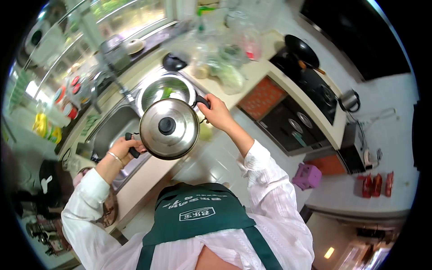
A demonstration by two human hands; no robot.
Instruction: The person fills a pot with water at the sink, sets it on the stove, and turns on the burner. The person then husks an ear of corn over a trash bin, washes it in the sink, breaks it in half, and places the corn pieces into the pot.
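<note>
A steel pot with its lid on (180, 136) is held level in the air in front of the sink counter. My left hand (123, 150) is wrapped round its black left handle, and my right hand (217, 111) grips the black handle on the other side. The lid has a round black knob. Just beyond the pot, a steel basin (150, 90) with some green vegetable in it stands in the sink, partly hidden by the lid. The inside of the pot is hidden.
The empty sink bowl (118, 123) and faucet (122, 87) lie to the left. Plastic bags of vegetables (228, 76) and a black bowl (173, 62) are on the back counter. At right are a stove with a wok (302, 50), a kettle (349, 100) and a purple stool (307, 176).
</note>
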